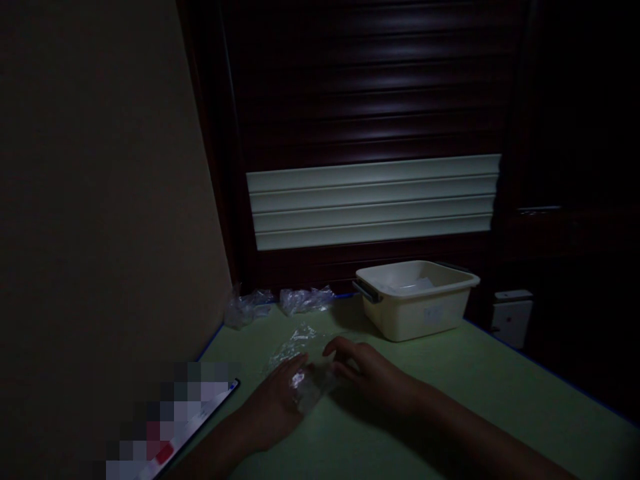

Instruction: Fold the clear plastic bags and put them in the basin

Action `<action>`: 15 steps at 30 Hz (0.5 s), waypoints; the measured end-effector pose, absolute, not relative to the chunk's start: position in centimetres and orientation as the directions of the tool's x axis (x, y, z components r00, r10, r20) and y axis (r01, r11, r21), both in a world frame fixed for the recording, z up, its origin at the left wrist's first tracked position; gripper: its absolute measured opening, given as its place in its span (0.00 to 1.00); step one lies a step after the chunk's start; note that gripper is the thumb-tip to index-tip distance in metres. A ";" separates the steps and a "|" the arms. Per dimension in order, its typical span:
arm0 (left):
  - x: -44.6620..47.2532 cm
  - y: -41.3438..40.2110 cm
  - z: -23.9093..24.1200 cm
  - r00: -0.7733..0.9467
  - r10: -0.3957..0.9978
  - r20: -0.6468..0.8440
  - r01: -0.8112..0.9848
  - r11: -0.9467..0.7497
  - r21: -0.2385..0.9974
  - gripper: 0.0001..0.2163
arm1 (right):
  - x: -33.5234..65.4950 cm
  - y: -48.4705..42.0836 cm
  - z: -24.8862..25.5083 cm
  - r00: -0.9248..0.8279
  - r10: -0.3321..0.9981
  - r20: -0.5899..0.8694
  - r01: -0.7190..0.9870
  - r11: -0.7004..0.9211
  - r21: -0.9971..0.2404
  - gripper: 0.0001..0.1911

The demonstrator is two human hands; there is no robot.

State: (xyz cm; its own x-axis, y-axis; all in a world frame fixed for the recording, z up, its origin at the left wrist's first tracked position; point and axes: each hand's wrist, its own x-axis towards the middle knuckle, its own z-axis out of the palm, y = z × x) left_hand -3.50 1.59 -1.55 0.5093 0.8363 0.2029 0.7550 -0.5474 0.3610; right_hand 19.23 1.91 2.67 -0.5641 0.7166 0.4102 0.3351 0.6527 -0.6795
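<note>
A clear plastic bag [300, 347] lies flat on the green table [450, 400] in dim light. My left hand [273, 407] rests on the bag's near end, fingers stretched out flat. My right hand [367, 373] lies just to its right, fingers spread and curved, fingertips touching the bag's edge. Neither hand grips anything that I can see.
A cream plastic tub [417, 300] with a grey handle stands at the back of the table. Two crumpled clear bags [247, 307] [306, 300] lie by the back wall. A white sheet [195, 427] sits at the left edge. A wall rises on the left.
</note>
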 end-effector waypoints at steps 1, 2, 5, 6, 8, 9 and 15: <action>-3.5 1.6 -1.6 0.511 0.834 0.210 0.751 -0.551 0.363 0.29 | 19.2 1.9 2.7 -0.549 0.734 0.401 0.333 0.632 -0.700 0.10; -3.5 1.6 -1.5 0.528 0.824 0.208 0.746 -0.566 0.349 0.28 | 19.3 2.0 2.7 -0.531 0.754 0.388 0.327 0.604 -0.727 0.10; -3.3 1.2 -0.9 0.583 0.791 0.186 0.740 -0.611 0.280 0.24 | 19.4 2.1 3.2 -0.459 0.820 0.341 0.290 0.501 -0.815 0.13; -3.2 1.1 -0.7 0.583 0.793 0.179 0.747 -0.609 0.266 0.23 | 19.5 2.1 3.4 -0.431 0.838 0.334 0.283 0.477 -0.832 0.15; -3.0 0.8 -0.4 0.571 0.801 0.178 0.759 -0.598 0.257 0.23 | 19.7 2.2 3.8 -0.381 0.853 0.356 0.297 0.478 -0.827 0.19; -3.0 0.8 -0.3 0.566 0.805 0.178 0.763 -0.593 0.257 0.23 | 19.7 2.2 4.0 -0.366 0.851 0.377 0.316 0.495 -0.810 0.21; -2.7 0.6 -0.1 0.544 0.831 0.117 0.799 -0.555 0.229 0.25 | 19.3 1.2 3.6 -0.509 0.734 0.450 0.476 0.676 -0.562 0.18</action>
State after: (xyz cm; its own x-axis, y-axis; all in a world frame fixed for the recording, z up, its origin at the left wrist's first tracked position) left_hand -2.72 0.62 -0.12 0.5438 0.8311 0.1169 0.7994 -0.5553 0.2293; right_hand 19.28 1.16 3.63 -0.5093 0.7336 0.4499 0.4765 0.6757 -0.5625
